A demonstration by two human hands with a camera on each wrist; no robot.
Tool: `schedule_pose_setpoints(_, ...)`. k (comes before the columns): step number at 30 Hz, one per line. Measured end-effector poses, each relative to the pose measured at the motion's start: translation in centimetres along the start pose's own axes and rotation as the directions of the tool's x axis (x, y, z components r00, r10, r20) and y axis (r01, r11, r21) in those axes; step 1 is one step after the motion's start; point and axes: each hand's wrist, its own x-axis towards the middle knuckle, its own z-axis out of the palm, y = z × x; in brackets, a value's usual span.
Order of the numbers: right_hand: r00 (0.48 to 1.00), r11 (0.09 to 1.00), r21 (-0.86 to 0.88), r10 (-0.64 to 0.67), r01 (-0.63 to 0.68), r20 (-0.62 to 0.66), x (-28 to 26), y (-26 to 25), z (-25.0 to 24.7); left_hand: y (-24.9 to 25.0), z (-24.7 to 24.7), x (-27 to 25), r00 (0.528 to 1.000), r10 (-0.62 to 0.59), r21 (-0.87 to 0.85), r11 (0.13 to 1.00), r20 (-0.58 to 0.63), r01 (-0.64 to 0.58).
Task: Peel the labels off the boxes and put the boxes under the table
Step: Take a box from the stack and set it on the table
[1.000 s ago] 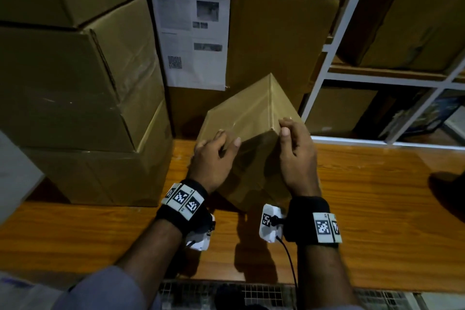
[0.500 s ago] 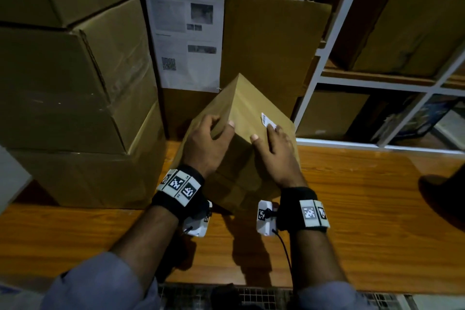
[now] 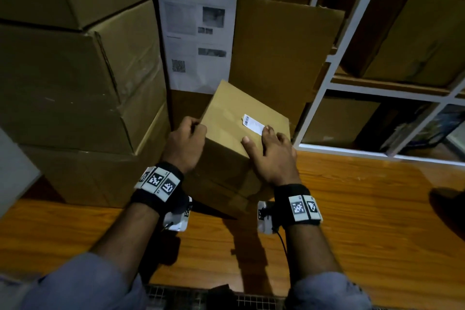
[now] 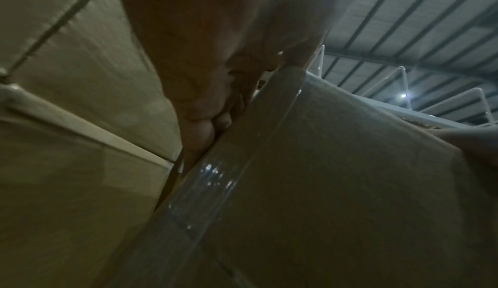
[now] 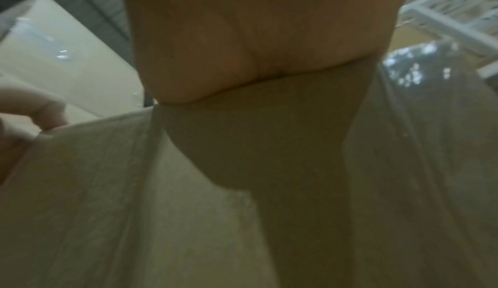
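Note:
A small brown cardboard box (image 3: pixel 234 118) stands tilted on the wooden table (image 3: pixel 364 221); its top face carries a white barcode label (image 3: pixel 253 124). My left hand (image 3: pixel 187 142) grips the box's left top corner with curled fingers, which press on the taped edge in the left wrist view (image 4: pixel 215 105). My right hand (image 3: pixel 270 152) drapes over the near right edge of the top face, thumb spread on the cardboard. Its index fingertip touches the label's near end. In the right wrist view the palm (image 5: pixel 256 47) presses on the box (image 5: pixel 269 143), and the fingertips are hidden.
Large cardboard boxes (image 3: pixel 70 78) are stacked at the left, close to my left hand. Behind stands a flat cardboard sheet (image 3: pixel 281 53) beside a printed paper (image 3: pixel 196 40). A white shelf rack (image 3: pixel 324 78) with more boxes fills the right. A dark object (image 3: pixel 448 205) lies at the table's right edge.
The box has been turned over towards me, bringing the labelled face up. My right hand slid from its side onto that face, and my left hand shifted to the left corner.

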Motion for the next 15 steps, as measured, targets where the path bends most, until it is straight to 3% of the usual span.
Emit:
schedule_pose_setpoints(8,0.995,0.995,-0.066,-0.075,0.07,-0.068,0.9,-1.0,0.1,-1.1,-1.3,-0.3,0.999,-0.03,0.041,0.999,0.024,0.029)
schedule_pose_setpoints(11,0.993,0.99,-0.102,-0.104,0.099,-0.048,1.3,-1.4,-0.1,-2.0,-1.7,-1.0,0.994,-0.106,0.078,0.991,0.018,0.104)
schedule_pose_setpoints(15,0.988,0.985,-0.088,-0.15,0.148,-0.023,2.1,-0.4,-0.2,-4.5,-1.7,-1.9,0.954,-0.273,-0.005,0.961,0.124,0.276)
